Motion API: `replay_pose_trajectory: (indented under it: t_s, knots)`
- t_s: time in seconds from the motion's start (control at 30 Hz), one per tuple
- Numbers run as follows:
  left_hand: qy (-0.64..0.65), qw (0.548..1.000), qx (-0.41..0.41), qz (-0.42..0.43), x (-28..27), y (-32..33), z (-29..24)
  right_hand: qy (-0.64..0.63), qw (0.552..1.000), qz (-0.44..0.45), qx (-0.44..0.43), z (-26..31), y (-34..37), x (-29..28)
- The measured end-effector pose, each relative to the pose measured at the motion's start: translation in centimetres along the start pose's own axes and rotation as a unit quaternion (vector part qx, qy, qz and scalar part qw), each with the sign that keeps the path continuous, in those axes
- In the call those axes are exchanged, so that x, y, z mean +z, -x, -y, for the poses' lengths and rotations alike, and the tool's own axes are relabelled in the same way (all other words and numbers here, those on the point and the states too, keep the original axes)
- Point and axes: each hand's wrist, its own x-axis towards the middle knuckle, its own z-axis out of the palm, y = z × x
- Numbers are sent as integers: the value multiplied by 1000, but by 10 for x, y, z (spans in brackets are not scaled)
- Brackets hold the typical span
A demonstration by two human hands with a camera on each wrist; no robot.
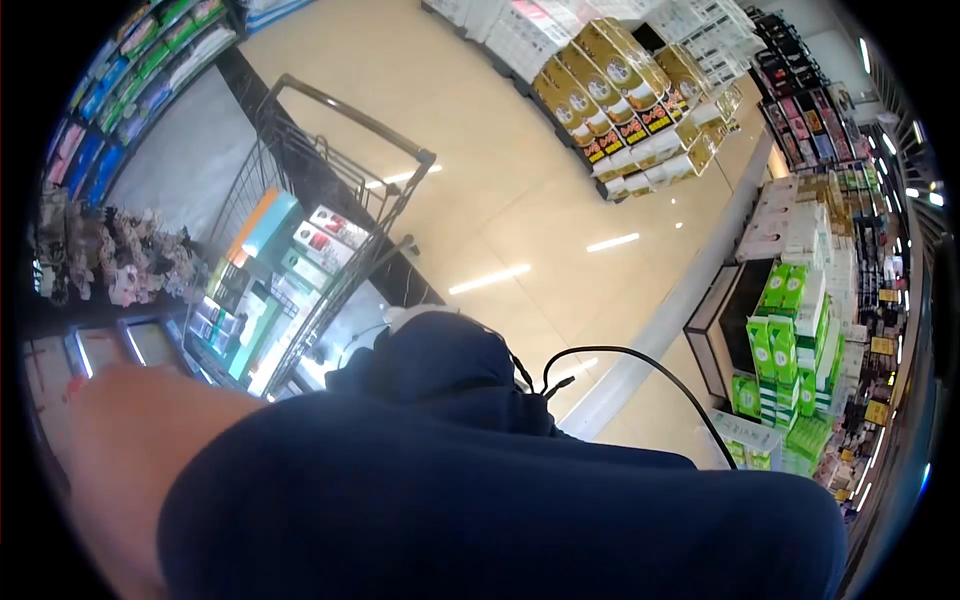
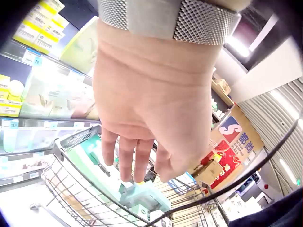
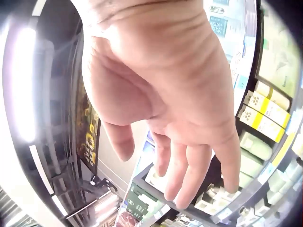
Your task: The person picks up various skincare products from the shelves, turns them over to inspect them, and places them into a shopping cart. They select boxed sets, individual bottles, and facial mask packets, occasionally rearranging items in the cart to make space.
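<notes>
My left hand (image 2: pixel 149 104), with a metal mesh band at the wrist, hangs with loosely bent fingers and nothing in them. In the left wrist view it overlaps a wire shopping cart (image 2: pixel 78 187) that carries a light teal box (image 2: pixel 144 196) and other cartons. My right hand (image 3: pixel 163 90) is relaxed and holds nothing, fingers slightly apart. Beside it, in the right wrist view, are shelves with yellow-and-white boxes (image 3: pixel 262 120). The head view shows a bare forearm (image 1: pixel 150 430) below a dark sleeve at lower left, and the cart's handle (image 1: pixel 350 118) above.
Gold cartons (image 1: pixel 600 90) are stacked on the floor across the aisle. Green-and-white boxes (image 1: pixel 785 340) fill a display at the right. Packets in bright colours line a shelf (image 1: pixel 150 60) at upper left. A black cable (image 1: pixel 640 352) loops beside the dark clothing.
</notes>
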Motion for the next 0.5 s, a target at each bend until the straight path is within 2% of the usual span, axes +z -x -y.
replay_pose_trajectory:
  t_s: [0.1,0.2,0.23,0.27,0.3,0.33,0.4,0.43,0.47,0.5]
  knots:
    - [38,999,9,-18,18,-20,-29,-16,998,-7,53,-22,29,-21]
    - [94,991,2,-92,37,-21,-48,-60,984,1,171,-99,74,-60]
    - [114,986,-4,-119,36,-18,-54,-56,974,-2,220,-147,99,-78]
    - [135,980,-14,-148,35,-16,-60,82,979,38,182,-282,100,-106]
    - [154,971,-30,-181,31,-5,-69,219,963,68,138,-415,97,-132]
    - [164,969,-24,-181,40,5,-6,239,942,18,237,-401,157,-135]
    - [146,957,-87,-235,46,35,-39,253,863,-86,429,-369,289,-139]
    - [169,949,-102,-248,48,47,-38,284,830,-56,477,-399,334,-137]
    - [109,950,-121,-268,55,60,-17,325,797,-18,510,-409,371,-135]
    - [118,944,-128,-279,58,70,-9,303,783,50,541,-463,410,-138]
